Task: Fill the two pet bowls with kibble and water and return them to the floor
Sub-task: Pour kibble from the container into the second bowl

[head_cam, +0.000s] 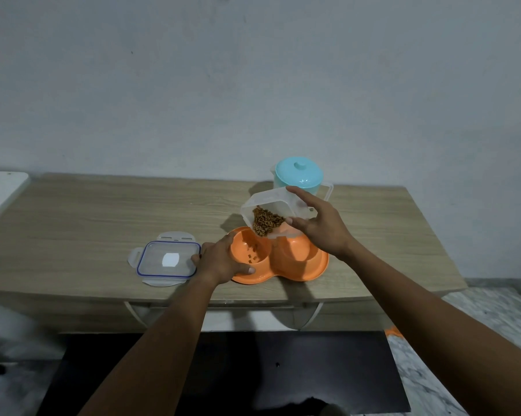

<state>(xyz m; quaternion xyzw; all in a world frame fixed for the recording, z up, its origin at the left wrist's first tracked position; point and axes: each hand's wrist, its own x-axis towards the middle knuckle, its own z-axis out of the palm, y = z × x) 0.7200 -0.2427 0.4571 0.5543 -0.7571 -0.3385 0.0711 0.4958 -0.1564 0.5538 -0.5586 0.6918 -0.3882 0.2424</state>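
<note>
Fingers (295, 192) of my right hand (322, 226) clasp the clear kibble container (271, 202), tipped with its mouth down and left over the left well. My left hand (220, 261) grips the rim of the orange double bowl (307, 267), which sits near the front edge of the worktop (73, 217), right of middle, long axis along that edge. Only a few kibble (253, 255) pieces lie inside. I judge pouring barely begun: the right well looks dry, the jug (298, 175) untouched, the floor return pending.
</note>
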